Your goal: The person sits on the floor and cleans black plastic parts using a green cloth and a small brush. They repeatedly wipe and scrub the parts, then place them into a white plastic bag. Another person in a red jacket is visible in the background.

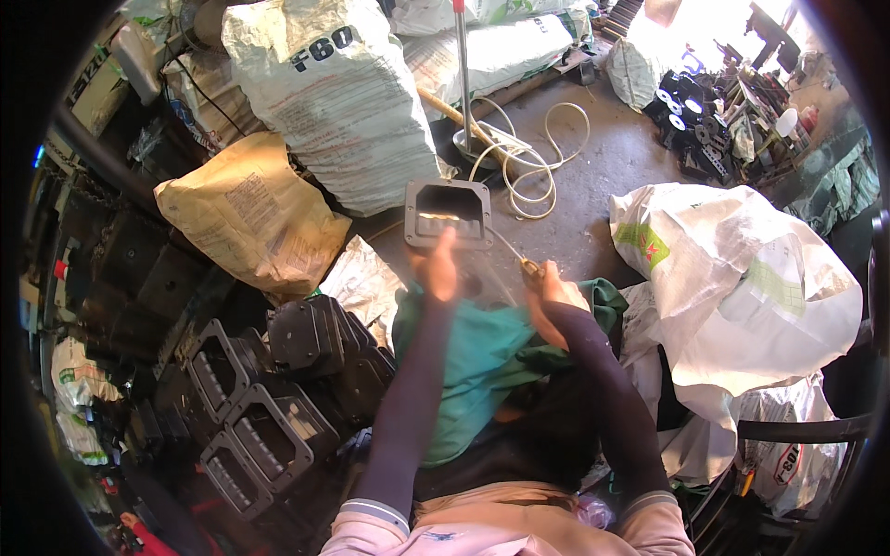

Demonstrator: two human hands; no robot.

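My left hand is raised and grips the lower edge of a dark rectangular frame part with an open window in its middle. Beside it, my right hand is closed on a thin metal tool whose tip slants up toward the frame's lower right corner. Under both hands a green cloth lies across my lap.
A stack of similar dark frame parts sits at my lower left. Large white sacks, a tan sack and a white sack surround me. A coiled white cord and a metal pole base lie on the concrete floor ahead.
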